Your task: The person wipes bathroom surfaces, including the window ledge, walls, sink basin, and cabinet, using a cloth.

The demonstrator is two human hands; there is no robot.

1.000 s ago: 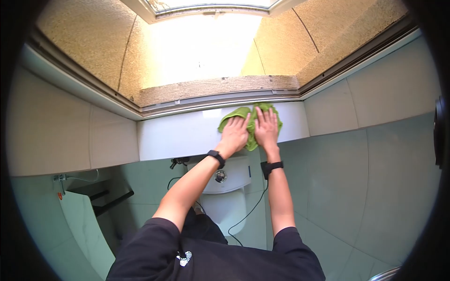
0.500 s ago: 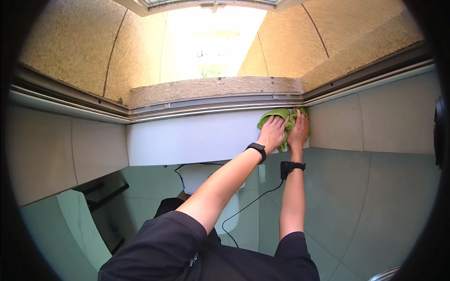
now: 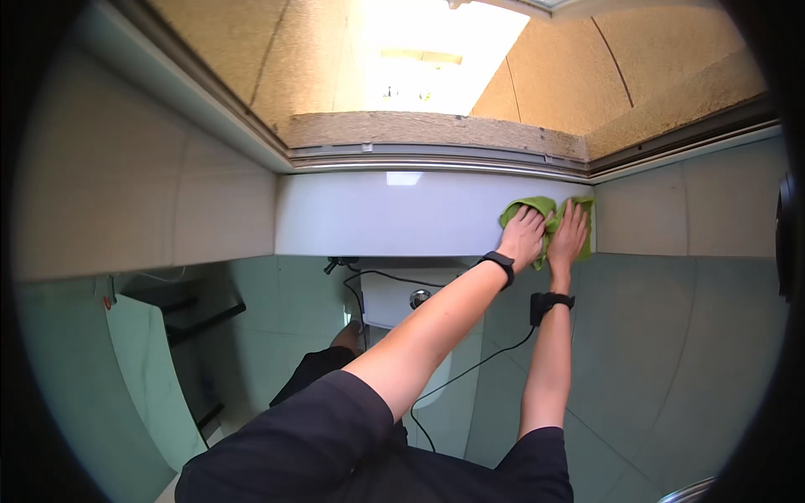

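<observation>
A green cloth lies bunched at the right end of the white window sill, against the side wall. My left hand presses down on its left part, fingers bent a little over the fabric. Close beside it, my right hand holds the right part against the sill, with the fingers long and near the corner. Folds of cloth show between the two hands, and a flap hangs at the sill's front edge. What the palms and undersides of the fingers do is hidden. Each wrist wears a black band.
Behind the sill runs the window track, with a rough stone ledge outside it. Below the sill are a white toilet and a dark cable leading from the right wristband. A dark shelf stands at lower left.
The view has turned, so the sill appears farther right and higher. Both hands and the cloth have slid slightly away from the window track, toward the sill's front edge.
</observation>
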